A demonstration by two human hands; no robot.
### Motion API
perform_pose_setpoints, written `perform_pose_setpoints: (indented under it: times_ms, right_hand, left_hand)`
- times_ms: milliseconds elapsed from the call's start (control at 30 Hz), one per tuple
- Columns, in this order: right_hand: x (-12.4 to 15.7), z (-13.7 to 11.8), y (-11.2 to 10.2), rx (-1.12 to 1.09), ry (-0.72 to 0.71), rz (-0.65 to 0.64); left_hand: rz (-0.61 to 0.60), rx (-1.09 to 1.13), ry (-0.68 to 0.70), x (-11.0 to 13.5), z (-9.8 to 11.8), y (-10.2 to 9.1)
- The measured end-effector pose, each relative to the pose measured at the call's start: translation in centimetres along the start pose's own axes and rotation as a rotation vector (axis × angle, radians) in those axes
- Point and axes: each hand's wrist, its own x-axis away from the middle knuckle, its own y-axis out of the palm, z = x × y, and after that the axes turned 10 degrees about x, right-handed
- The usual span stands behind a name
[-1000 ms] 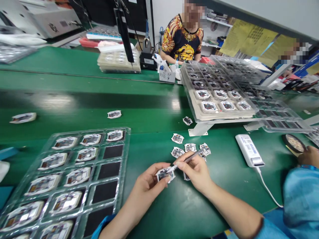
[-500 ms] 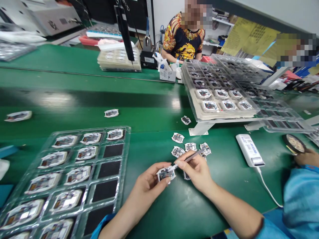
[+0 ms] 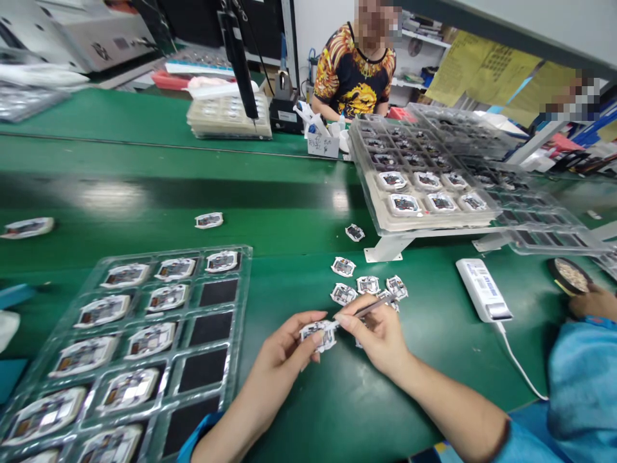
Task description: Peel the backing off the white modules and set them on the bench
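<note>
Between the thumb and fingers of my left hand (image 3: 284,354) is a small white-framed electronic module (image 3: 317,334), slightly tilted, with circuit parts showing on its face. My right hand (image 3: 383,331) is closed around slim metal tweezers (image 3: 376,303); their tip meets the module's upper right edge. Whether the tips grip anything is too small to tell. Just beyond my right hand, several similar modules (image 3: 344,294) lie in a loose group on the green table, one partly hidden behind the fingers. To the left of my left hand lies a clear compartment tray (image 3: 243,308) holding more modules.
Single modules (image 3: 209,220) lie spaced along the green belt (image 3: 284,222). Stacked trays (image 3: 385,222) stand on a raised white stand at right. A white device (image 3: 483,289) with a cable lies right of my hands. A co-worker's blue sleeve (image 3: 583,373) is at far right; another person sits opposite.
My left hand has turned the module, and the tweezers' tip has shifted from over its face to its right edge. Modules on the belt have slid a little to the left.
</note>
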Motion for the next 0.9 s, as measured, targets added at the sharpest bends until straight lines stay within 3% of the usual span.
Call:
perform_pose_setpoints:
  times_ms: [233, 400, 533, 633, 767, 900]
  right_hand:
    - [0.5, 0.0, 0.4, 0.053, -0.025, 0.009]
    - [0.9, -0.3, 0.4, 0.128, -0.134, -0.016]
    - [0.6, -0.4, 0.0, 0.178, -0.206, 0.033]
    - [0.3, -0.3, -0.3, 0.133, -0.149, 0.065]
    - [0.2, 0.0, -0.2, 0.074, -0.049, -0.013]
    - [0.3, 0.3, 0.0, 0.091, -0.060, -0.070]
  left_hand:
    - [0.056, 0.036, 0.027, -0.4, -1.2, 0.3]
    - [0.056, 0.044, 0.005, -0.4, -1.1, 0.4]
    - [0.049, 0.103, -0.034, -0.3, -1.0, 0.3]
    - [0.031, 0.142, -0.033, -0.2, -1.0, 0.2]
    - [0.006, 0.160, -0.033, -0.1, -1.1, 0.1]
    - [-0.010, 0.117, -0.016, -0.1, -1.0, 0.3]
